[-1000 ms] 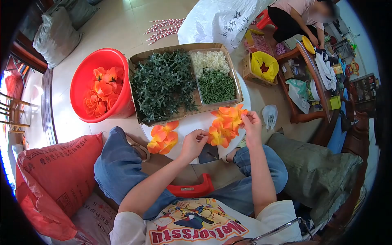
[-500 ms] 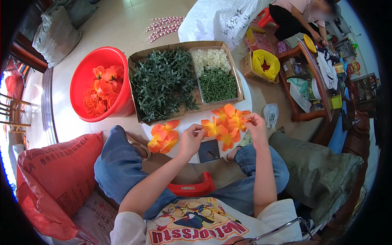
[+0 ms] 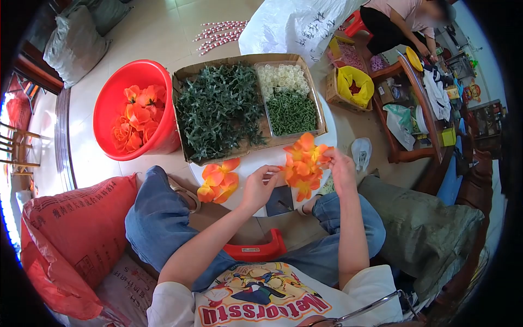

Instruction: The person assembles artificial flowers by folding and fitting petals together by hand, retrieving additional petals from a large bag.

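Right hand (image 3: 343,173) gripping: thumb and fingers pinch a petal at the right edge of the orange flower cluster (image 3: 302,170). Left hand (image 3: 260,187) has its fingertips at the cluster's left edge; can't tell whether pinching or only touching. Cluster is held up between the hands, over the near right part of the round white surface (image 3: 254,160). Likely held by the rims so petals stay spread, uncrushed.

Second petal group (image 3: 219,182) lies left of the left hand, near the surface's left rim, probably parked within reach. Dark square item (image 3: 279,202) at the near rim, below the hands.

Cardboard box (image 3: 234,154) fills the far part, dark green sprigs (image 3: 218,111) left, clear tray (image 3: 287,101) right; sorted apart, presumably for easy picking. Its near edge leaves only a narrow white strip for handwork. Red bucket (image 3: 166,139) of orange flowers stands close by the box's left side. Knees flank the near rim; more elbow room above the lap.
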The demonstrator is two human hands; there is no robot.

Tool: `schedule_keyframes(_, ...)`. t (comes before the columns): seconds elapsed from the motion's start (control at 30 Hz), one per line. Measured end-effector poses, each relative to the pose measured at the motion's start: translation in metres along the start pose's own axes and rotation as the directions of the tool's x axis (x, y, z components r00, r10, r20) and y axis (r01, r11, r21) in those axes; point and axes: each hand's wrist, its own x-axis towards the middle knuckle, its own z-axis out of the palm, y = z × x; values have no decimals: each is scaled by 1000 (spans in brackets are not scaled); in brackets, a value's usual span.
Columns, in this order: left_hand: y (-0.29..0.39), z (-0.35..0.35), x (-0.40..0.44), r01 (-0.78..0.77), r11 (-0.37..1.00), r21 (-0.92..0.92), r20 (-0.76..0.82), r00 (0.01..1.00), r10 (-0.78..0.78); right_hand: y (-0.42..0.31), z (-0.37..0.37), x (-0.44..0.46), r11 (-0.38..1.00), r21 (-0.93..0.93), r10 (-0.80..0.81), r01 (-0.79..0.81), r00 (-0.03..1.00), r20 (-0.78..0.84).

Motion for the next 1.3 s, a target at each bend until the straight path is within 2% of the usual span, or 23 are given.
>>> schedule_keyframes(0.1,7,-1,-2,18,1000,7,27,999,-18,2,1,0,999,-29,-31,31,999,-26)
schedule_keyframes(0.17,8,-1,-2,-22,999,-24,20,1000,22,5,0,1,998,-13,-55,55,998,-8)
schedule_keyframes(0.37,8,-2,-1,-23,1000,10,-6,1000,23,-9,8,-5,983,176,-63,58,998,19)
schedule_keyframes(0.5,8,-2,-1,-106,989,100,14,994,105,-9,-1,-3,994,-111,6,-13,998,-62)
schedule_keyframes(0.6,15,-2,-7,-405,817,411,117,912,393,5,-5,-1,939,-345,-7,-18,998,-70)
schedule_keyframes(0.67,17,1,-9,-416,829,375,165,909,382,20,-6,5,882,-471,-58,18,996,-72)
schedule_keyframes(0.77,15,2,-12,-397,830,391,197,917,346,30,-13,11,622,-767,-279,161,960,-25)
schedule_keyframes(0.87,12,-1,-11,-380,828,412,189,925,331,17,-1,6,644,-760,-246,81,963,-106)
schedule_keyframes(0.97,12,-3,-10,-377,831,409,169,926,337,16,3,2,533,-837,-344,127,936,-77)
schedule_keyframes(1.07,12,-4,-10,-366,837,406,154,931,332,6,11,-10,296,-928,-491,226,869,55)
schedule_keyframes(1.17,11,-3,-9,-374,835,404,137,927,349,-5,28,-29,227,-928,-537,297,833,135)
schedule_keyframes(1.3,15,-4,-7,-366,855,366,80,928,364,3,38,-50,111,-925,-428,365,857,287)
